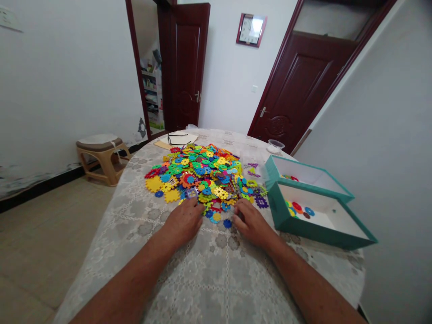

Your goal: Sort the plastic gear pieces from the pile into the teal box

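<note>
A wide heap of colourful plastic interlocking discs and gear-shaped pieces [202, 166] spreads over the table. At its near left edge, my left hand [185, 218] rests with curled fingers by a pale purple window piece [192, 193]; its fingertips are partly hidden, so any piece in them cannot be made out. My right hand [249, 220] lies at the near right edge, fingers bent inward among the pieces, and what they hold is hidden. Between the hands lie a dark blue disc [227, 223] and a yellow disc [216, 217].
Two green open boxes [324, 234] stand at the right, with a few discs [297, 207] inside the nearer one. Eyeglasses [178, 138] lie on paper at the back left, and a clear plastic bowl [275, 145] sits at the back right. A stool [103, 157] stands left of the table.
</note>
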The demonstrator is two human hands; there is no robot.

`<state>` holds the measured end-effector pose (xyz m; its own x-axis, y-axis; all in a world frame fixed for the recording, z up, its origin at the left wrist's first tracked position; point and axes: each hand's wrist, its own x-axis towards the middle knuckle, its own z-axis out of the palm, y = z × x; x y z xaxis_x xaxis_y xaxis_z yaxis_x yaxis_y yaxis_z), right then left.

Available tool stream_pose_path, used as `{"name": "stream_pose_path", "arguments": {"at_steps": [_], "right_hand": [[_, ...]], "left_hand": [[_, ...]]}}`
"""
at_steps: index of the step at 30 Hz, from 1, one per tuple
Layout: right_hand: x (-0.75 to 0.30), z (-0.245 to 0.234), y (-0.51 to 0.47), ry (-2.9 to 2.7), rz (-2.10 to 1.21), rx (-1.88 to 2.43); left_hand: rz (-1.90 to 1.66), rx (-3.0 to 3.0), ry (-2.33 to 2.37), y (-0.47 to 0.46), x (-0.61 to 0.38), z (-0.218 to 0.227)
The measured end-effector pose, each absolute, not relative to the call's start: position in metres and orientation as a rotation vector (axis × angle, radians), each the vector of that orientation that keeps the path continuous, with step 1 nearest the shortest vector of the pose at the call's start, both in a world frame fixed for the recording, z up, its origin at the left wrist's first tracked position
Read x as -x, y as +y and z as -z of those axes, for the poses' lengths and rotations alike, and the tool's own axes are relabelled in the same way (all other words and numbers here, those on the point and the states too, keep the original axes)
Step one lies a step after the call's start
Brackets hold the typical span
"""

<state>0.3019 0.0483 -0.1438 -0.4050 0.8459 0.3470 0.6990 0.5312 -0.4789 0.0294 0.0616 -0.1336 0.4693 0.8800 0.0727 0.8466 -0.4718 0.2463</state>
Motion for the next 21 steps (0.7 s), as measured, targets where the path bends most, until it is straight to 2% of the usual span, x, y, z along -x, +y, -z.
{"name": "stream_pose_path", "arguments": {"at_steps": [11,21], "right_hand": [[-0.299,0.145,0.045,-2.0,-0.614,1.338],[-0.287,0.141,0.034,-2.011,-0.712,1.287]], "left_hand": [[-0.168,-2.581,1.5,0.058,-0.03,0.121],[-0.403,-2.517,1.189,0.045,-0.054,0.133]]}}
